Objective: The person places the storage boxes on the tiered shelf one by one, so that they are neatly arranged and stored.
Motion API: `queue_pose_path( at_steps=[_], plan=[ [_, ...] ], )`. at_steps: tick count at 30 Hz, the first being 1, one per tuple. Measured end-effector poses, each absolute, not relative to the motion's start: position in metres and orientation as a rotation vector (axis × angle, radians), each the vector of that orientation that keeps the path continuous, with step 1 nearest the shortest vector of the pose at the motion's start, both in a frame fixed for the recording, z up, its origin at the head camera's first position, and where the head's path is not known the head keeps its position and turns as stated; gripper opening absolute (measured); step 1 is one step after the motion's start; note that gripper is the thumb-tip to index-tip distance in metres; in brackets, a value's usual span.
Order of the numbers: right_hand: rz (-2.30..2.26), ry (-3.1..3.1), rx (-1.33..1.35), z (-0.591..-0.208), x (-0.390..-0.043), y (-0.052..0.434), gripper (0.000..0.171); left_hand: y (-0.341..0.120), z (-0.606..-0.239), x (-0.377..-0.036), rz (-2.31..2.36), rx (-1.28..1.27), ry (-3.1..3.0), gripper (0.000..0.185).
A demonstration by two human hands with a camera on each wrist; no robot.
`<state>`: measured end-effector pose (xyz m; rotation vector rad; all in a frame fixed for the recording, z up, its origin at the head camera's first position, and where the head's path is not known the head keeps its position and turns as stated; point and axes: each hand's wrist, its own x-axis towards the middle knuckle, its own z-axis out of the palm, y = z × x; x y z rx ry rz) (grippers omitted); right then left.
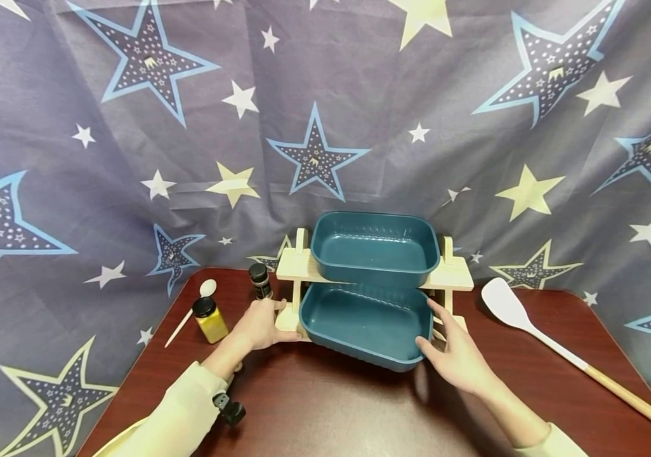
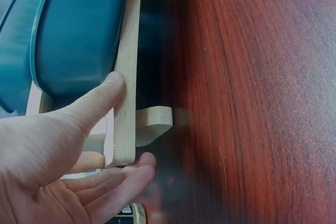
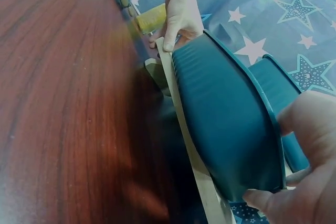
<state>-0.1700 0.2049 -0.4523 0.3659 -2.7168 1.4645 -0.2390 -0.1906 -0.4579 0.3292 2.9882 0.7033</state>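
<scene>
A two-tier wooden rack [image 1: 455, 274] holds a teal upper bin [image 1: 375, 274] and a teal lower bin [image 1: 360, 324]. The lower one sits askew, its right front corner jutting past the shelf. My left hand [image 1: 263, 325] grips the left end of the lower shelf board [image 2: 126, 103], thumb against its front edge and fingers around the end. At the lower bin's right end, my right hand [image 1: 458, 355] holds the rim between thumb and fingers. In the right wrist view, its thumb [image 3: 260, 199] touches near the bin's corner.
Left of the rack stand a dark-capped spice jar [image 1: 259, 282] and a yellow jar with a black lid [image 1: 211, 320], beside a pale wooden spoon [image 1: 207, 289]. A white spatula with a wooden handle [image 1: 554, 343] lies to the right. A star-patterned curtain [image 1: 360, 76] hangs behind the table [image 1: 325, 412].
</scene>
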Motion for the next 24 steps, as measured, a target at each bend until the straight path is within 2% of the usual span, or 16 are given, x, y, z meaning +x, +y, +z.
queue_pose_path(
  at_steps=[24],
  plan=[
    [1.549, -2.685, 0.37, -0.457, -0.184, 0.209, 0.066, -0.191, -0.457, -0.238, 0.7, 0.31, 2.987, 0.092]
  ],
)
